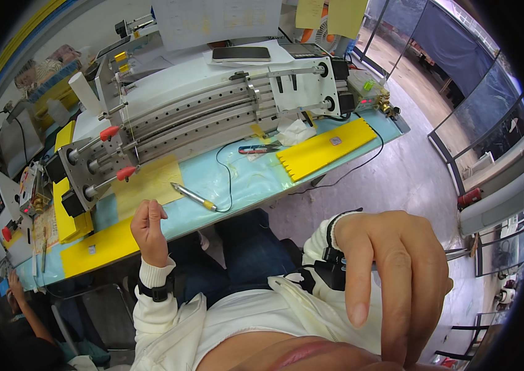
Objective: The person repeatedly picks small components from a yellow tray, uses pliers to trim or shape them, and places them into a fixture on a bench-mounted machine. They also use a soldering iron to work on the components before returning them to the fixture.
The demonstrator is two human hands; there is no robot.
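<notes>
My left hand (150,230) is raised by the front edge of the bench. Its fingers are curled in, and whatever they may pinch is too small to make out. Close to the camera, my right hand (398,272) looms large with its fingers bent downward. A thin pointed metal tool (458,254) sticks out past its far side; most of it is hidden behind the hand. Beyond my left hand, a silver pen-shaped tool (192,196) with a black cord lies on the blue bench mat (246,182). Small snips (259,149) with red handles rest farther back.
A long metal machine (194,117) with rails and red-tipped clamps (127,173) spans the bench. Yellow toothed strips (330,147) lie along the front edge. A phone (241,54) sits on papers behind. At the lower left, another person's hand (14,285) reaches to the bench.
</notes>
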